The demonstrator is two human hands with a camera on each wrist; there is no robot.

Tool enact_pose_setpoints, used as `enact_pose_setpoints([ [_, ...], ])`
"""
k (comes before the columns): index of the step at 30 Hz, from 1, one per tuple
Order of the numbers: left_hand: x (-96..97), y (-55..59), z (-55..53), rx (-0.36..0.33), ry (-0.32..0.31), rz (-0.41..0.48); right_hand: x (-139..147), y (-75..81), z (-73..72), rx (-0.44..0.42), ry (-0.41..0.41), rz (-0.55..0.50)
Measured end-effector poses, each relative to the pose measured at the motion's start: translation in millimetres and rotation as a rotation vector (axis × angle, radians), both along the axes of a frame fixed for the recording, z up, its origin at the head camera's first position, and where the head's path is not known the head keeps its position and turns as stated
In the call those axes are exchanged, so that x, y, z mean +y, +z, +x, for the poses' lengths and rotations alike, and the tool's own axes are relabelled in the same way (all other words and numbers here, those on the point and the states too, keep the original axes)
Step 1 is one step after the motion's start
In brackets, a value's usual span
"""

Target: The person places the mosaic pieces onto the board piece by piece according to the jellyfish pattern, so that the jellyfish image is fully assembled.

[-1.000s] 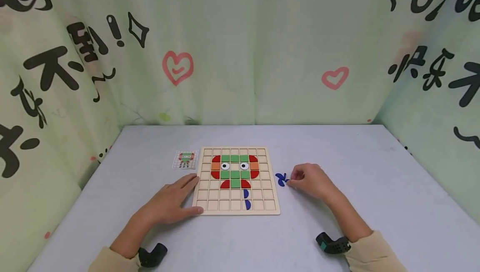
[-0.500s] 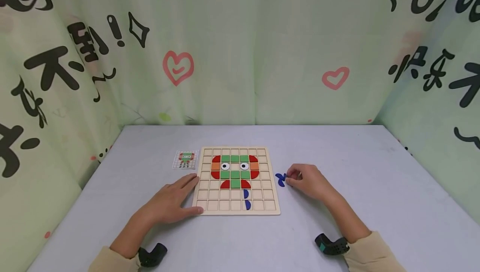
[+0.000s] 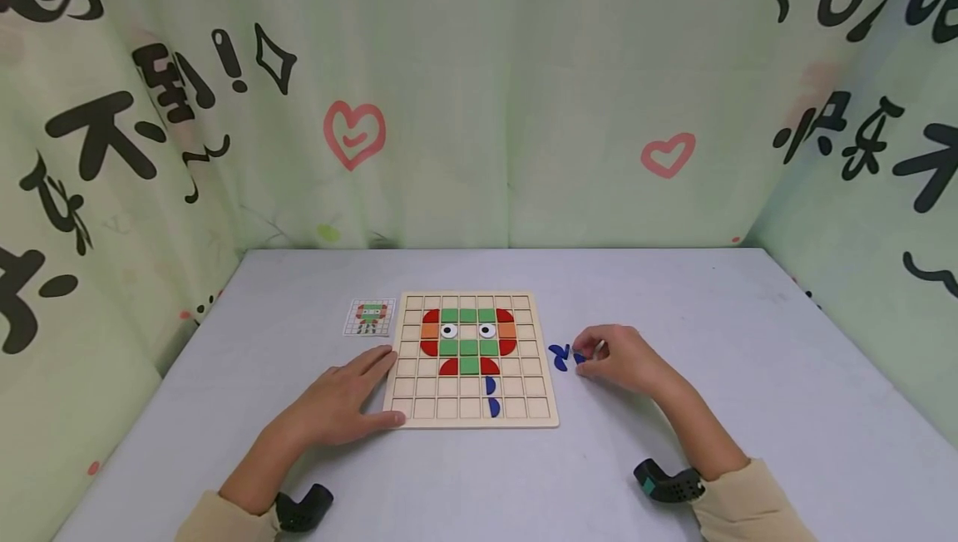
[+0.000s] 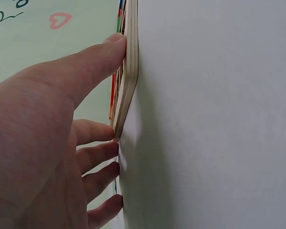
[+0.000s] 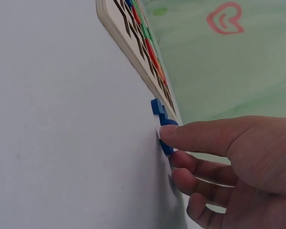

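Note:
A wooden grid board point(image 3: 516, 409) lies on the table with red, green and orange pieces and two eye pieces set in a pattern. Two blue half-round pieces point(image 3: 494, 407) sit in its lower cells. My left hand point(image 3: 344, 401) rests along the board's left side, fingers extended, thumb at the near left corner. To the right of the board, my right hand point(image 3: 624, 361) pinches a blue piece point(image 3: 580, 357) between thumb and index finger; the right wrist view shows the thumb point(image 5: 195, 136) partly covering it. Several loose blue pieces point(image 3: 559, 352) lie just left of those fingertips.
A small pattern card point(image 3: 370, 317) with a printed figure lies beyond my left hand, beside the board. The white table point(image 3: 479, 484) ends at a pale green curtain point(image 3: 449, 193) with black writing and red hearts.
My right hand has drawn slightly back to the right, and the blue piece in its pinch now shows apart from the loose ones. The left hand and the board stay put.

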State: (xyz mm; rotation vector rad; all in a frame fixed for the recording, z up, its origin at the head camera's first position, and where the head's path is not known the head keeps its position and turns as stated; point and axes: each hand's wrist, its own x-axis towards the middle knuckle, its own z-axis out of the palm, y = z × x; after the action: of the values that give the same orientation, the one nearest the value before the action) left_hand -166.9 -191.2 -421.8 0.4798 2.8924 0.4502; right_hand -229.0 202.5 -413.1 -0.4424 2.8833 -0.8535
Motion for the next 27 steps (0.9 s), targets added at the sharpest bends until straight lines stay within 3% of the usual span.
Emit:
enact_pose_setpoints([
  [16, 0.4, -2.2, 1.3, -0.021, 0.015, 0.009, -5.8, 0.0, 2.3, 0.017, -0.017, -0.014],
  [27, 1.9, -0.6, -0.1, 0.000, 0.005, 0.005, -31.1, 1.3, 12.8, 0.034, 0.045, -0.102],
])
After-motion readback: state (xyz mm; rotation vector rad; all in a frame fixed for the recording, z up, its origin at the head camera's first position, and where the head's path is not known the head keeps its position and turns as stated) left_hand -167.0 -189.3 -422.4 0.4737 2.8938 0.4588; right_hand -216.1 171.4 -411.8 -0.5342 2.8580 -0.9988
